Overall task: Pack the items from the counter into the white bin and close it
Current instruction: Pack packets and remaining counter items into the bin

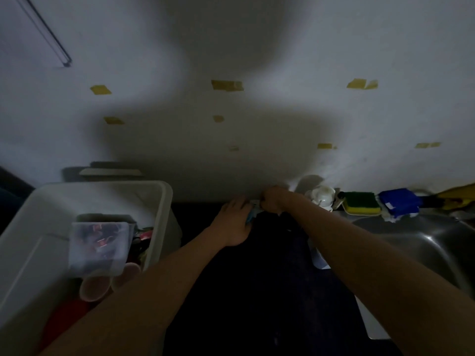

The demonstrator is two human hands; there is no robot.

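Hands meet at the back of the dark counter (231, 291), right by the wall (231, 163). Both reach for a small pale thing (253, 211) that lies there, likely because it is tucked far back and hard to get with one hand. The right hand (273, 200) is curled up tight on one end of it. The left hand (235, 223) lies flatter and touches the other end, but it is too dark and blurry to tell if it grips. The thing looks thin, white and light blue.

The white bin (164, 201) sits to the left, near the hands, so things can go in fast. It is smooth plastic with round corners, and its top is open. Inside lies a clear box (99, 247) full of small red bits, on top of round pink cups (93, 289).

To the right is a shiny metal sink (411, 242). A soft yellow and green sponge (361, 204) and a blue cloth (398, 202) sit behind it.
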